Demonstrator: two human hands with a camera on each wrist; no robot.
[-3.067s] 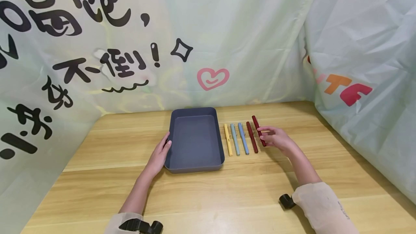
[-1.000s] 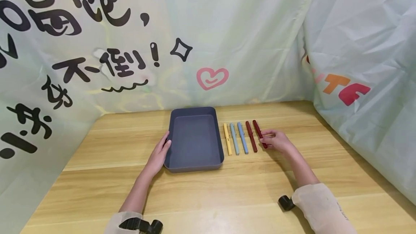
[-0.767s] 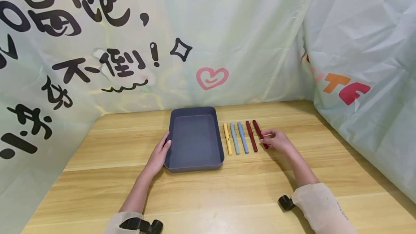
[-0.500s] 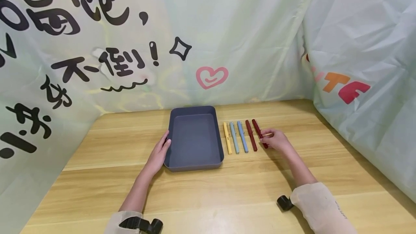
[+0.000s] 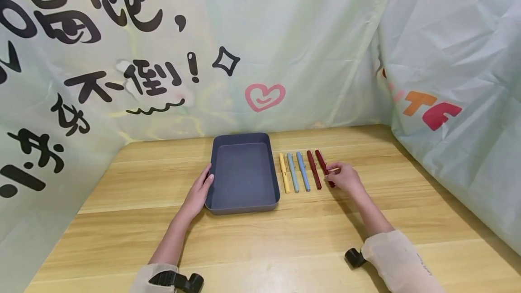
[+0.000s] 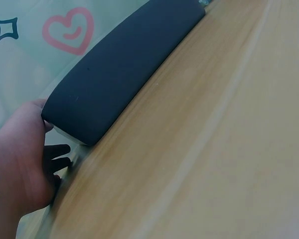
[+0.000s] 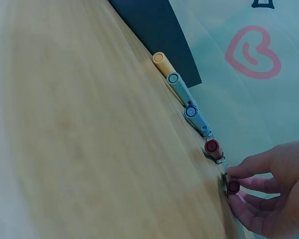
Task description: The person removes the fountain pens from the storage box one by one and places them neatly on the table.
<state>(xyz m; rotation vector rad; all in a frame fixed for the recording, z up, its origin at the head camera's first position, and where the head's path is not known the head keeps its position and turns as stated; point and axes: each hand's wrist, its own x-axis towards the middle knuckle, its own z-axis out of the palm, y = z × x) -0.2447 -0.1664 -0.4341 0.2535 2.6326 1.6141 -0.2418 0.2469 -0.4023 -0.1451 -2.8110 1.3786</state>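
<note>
A shallow dark grey tray (image 5: 244,175) lies on the wooden table, nothing in it. At its left side my left hand (image 5: 198,193) grips the wall, thumb at the rim; in the left wrist view some fingers are hidden behind the tray's corner. My right hand (image 5: 345,177) pinches a dark red pen (image 5: 321,161) near its lower end, between thumb and fingers, low at the tabletop. This pen is the rightmost of a row. Left of it lie another dark red pen (image 5: 314,169), a blue pen (image 5: 303,171), a pale blue pen (image 5: 292,173) and a yellow pen (image 5: 284,173).
The pens lie side by side just right of the tray. A printed cloth (image 5: 264,26) hangs along the table's back, and a second cloth (image 5: 456,80) hangs along the right edge. Wood tabletop (image 5: 260,248) stretches in front of the tray.
The right hand has brought the rightmost dark red pen slightly nearer the body, its top closer to level with the row. The left hand stays at the tray.
</note>
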